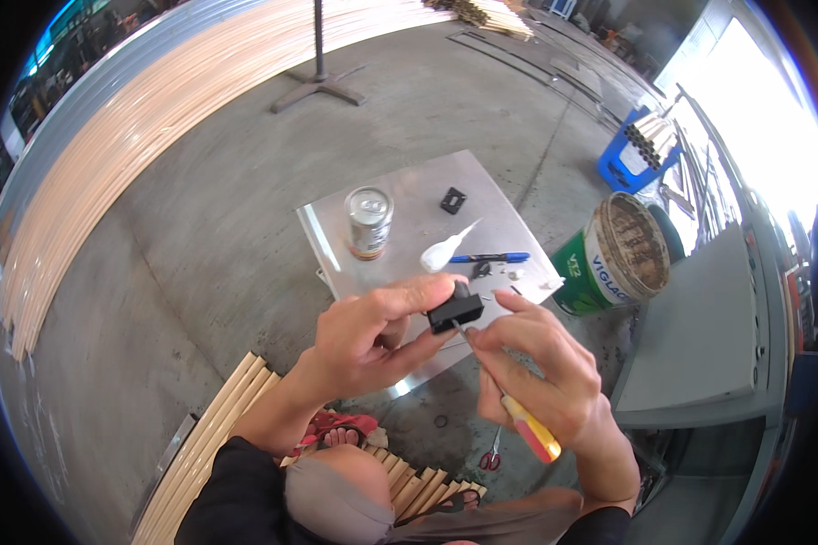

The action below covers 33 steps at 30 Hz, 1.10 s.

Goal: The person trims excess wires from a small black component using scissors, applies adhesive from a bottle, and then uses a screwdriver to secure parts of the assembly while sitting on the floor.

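Concrete flooring (209, 272) is seen across much of the frame, with a metal-topped counter (413, 204) at its centre. Just below the centre, a black block (457, 313) is held above the near part of the counter. It is clamped between the thumb and fingers of the left hand (368, 331). A screwdriver (529, 425) with a yellow and red handle is gripped in the closed right hand (550, 368); its shaft is directed up and left, to the lower edge of the block. Whether the tip is seated in a recess cannot be determined.

Slippage is judged the main hazard: if the tip is pushed off-axis, the left fingers may be struck or the casing scratched. If the pinch is relaxed under torque, the block may be rotated or dropped. Small loose parts (515, 274) lie right of centre, near a blue pen (491, 258) and a white squeeze bottle (442, 252); these could be scattered if brushed by the right hand. The can (370, 222), upper left on the counter, could be tipped by a wide left-arm movement.
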### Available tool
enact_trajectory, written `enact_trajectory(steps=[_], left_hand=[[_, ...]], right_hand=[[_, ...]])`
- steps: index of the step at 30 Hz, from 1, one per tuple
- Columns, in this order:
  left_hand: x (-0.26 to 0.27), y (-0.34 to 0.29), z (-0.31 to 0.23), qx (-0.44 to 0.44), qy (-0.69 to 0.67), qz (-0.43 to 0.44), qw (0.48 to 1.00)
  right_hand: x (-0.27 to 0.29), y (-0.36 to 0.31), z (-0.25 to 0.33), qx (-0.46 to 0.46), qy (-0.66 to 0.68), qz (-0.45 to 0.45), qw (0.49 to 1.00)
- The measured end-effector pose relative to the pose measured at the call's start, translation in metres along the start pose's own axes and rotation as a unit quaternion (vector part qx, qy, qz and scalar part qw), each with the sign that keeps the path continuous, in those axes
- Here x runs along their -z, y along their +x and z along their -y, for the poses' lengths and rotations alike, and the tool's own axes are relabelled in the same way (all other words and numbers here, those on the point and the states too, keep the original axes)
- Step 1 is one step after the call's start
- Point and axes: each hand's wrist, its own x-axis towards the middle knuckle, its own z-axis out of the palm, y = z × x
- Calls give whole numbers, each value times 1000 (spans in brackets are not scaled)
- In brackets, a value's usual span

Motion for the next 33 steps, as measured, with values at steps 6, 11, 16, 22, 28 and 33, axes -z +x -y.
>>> enact_trajectory(steps=[6, 11, 16, 22, 28, 33], left_hand=[[-41, 3, -16, -20, -68, 59, 996], [-71, -4, -31, 16, -133, 95, 986], [-83, -10, -45, 39, -182, 147, 971], [-99, -12, -54, 23, -231, 200, 952], [-98, -16, -56, 11, -220, 229, 948], [-109, -15, -54, -82, -219, 150, 961]], right_hand=[[32, -44, 18, -33, -5, -32, 999], [54, -73, 37, -92, -35, -35, 995], [65, -97, 53, -88, -40, -4, 995], [75, -105, 78, -139, -104, -38, 984], [75, -112, 85, -150, -106, -20, 983], [83, -112, 96, -171, -92, 9, 981]])
